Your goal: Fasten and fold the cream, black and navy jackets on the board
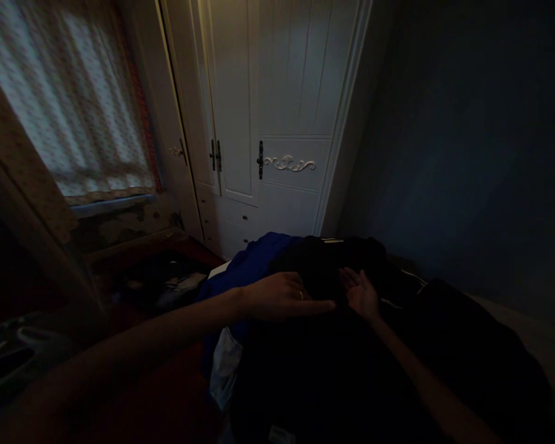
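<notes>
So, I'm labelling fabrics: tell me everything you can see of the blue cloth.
The blue cloth is deep blue, seemingly soft fabric, rumpled, with no pattern I can make out. It lies against the left edge of the dark clothing and seems to hang down. The left forearm crosses in front; whether they touch, and any seams, the gloom hides.

A thin, pale ring (pixel 301 295) with a faint gold glint circles one finger of the left hand (pixel 272 297). The left forearm (pixel 166 338) is bare along all that shows, tapering to a narrower wrist. The right hand (pixel 361 297) joins a slim right forearm (pixel 411 364), also bare, its finer detail lost in shadow.
</notes>
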Motion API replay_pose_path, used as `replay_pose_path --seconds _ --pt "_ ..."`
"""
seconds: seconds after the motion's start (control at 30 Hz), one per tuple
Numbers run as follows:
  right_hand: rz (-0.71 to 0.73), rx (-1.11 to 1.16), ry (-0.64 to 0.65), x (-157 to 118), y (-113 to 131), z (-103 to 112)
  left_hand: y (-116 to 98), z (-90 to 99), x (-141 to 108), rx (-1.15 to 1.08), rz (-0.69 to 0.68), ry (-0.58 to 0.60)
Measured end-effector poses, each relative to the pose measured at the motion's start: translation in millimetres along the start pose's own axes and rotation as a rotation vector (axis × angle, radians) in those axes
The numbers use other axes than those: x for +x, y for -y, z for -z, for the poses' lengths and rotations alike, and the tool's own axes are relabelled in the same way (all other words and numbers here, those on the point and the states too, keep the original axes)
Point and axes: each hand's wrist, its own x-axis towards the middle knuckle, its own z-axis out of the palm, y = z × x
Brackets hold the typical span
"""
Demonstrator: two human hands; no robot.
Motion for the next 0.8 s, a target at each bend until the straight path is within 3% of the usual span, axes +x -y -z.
replay_pose_path --seconds 0.13,0.3,0.43,0.53,0.7,0.8 --pt "-0.097 -0.136 -0.011 -15.4 6.7 -18.2 -2.7 -18.5 -37.4 -0.017 0.18 -0.109" --pt "-0.188 -0.71 0.097 -50.0 33.1 -40.2 -6.3 -44.6 -67.4 -0.011 0.588 -0.127" --pt "-0.256 -1.211 0.116 -88.7 64.0 -36.0 -0.2 -68.6 -71.1 -0.071 0.963 -0.184" --pt "-0.327 -1.457 0.159 -116.6 75.7 -20.1 9.8 -70.3 -60.1 -0.101 1.104 -0.145" --pt "-0.414 -1.382 0.32 -158.2 68.0 -5.6 29.3 -55.2 -35.2 -0.26 1.223 -0.089" --pt "-0.417 -1.26 0.21 -176.7 75.6 -11.9 40.6 -53.3 -29.4 -0.367 1.291 -0.084"
